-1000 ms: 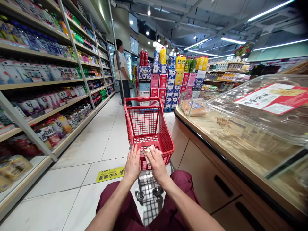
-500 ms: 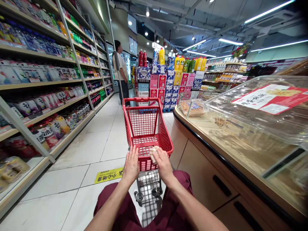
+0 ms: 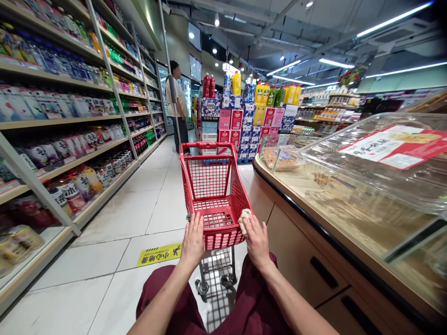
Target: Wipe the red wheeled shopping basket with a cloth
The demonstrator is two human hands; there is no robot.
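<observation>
In the head view a small red plastic shopping cart (image 3: 223,231) stands right in front of my knees. Its basket holds nothing that I can see. My left hand (image 3: 193,239) lies with fingers stretched out against the near left corner of the basket. At the near right corner, my right hand (image 3: 257,238) presses a crumpled off-white cloth (image 3: 244,220) against the basket's side rim. The fingers cover part of the cloth. Below the basket, two of the cart's wheels show between my knees.
Drink shelves (image 3: 66,123) run along the left. A glass-topped counter (image 3: 289,204) with clear lidded boxes borders the right. Ahead are stacked drink cartons (image 3: 237,121) and a standing person (image 3: 177,104). A yellow wet-floor sticker (image 3: 159,254) marks the tiles.
My right hand has moved right with the cloth, from the near rim to the right corner of the basket. My left hand has stayed nearly in place.
</observation>
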